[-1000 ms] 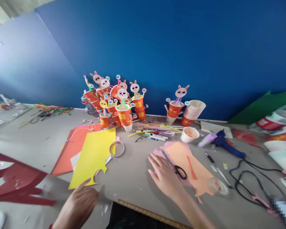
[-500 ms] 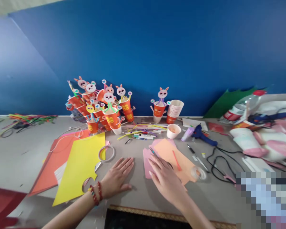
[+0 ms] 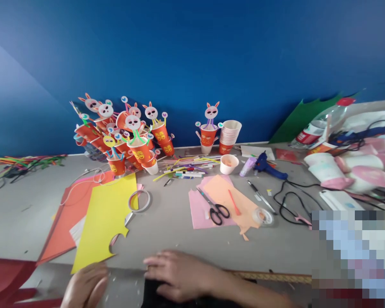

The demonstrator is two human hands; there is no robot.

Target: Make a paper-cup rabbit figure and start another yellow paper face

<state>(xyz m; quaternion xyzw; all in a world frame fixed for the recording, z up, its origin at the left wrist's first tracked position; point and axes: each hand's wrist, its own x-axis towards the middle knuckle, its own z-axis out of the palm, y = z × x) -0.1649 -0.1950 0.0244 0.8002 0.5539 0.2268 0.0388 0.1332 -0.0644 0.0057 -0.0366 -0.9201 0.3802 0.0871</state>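
Note:
My left hand [image 3: 86, 284] is low at the table's front edge, just below the yellow paper [image 3: 101, 222]. It is slightly blurred, its fingers loosely bent, with nothing seen in it. My right hand [image 3: 176, 273] reaches leftward over a black item [image 3: 154, 295] at the edge; its fingers are loosely apart and hold nothing I can see. Whether it touches the black item I cannot tell. Farther up the table, scissors [image 3: 215, 210] with black handles lie on pink paper [image 3: 195, 214] and peach paper [image 3: 244, 205]. A roll of tape [image 3: 140, 209] overlaps the yellow paper.
Orange paper cups [image 3: 138, 150] with rabbit faces stand at the back left. Stacked cups [image 3: 230, 136] stand near the wall, with several markers [image 3: 189, 173] in front. On the right are a blue glue gun [image 3: 269, 167], a pen [image 3: 261, 196], clear tape [image 3: 265, 217] and a bottle [image 3: 322, 122].
Both hands have drawn back from the tabletop to its front edge. My right hand has uncovered the scissors and shifted left. The view has tilted slightly.

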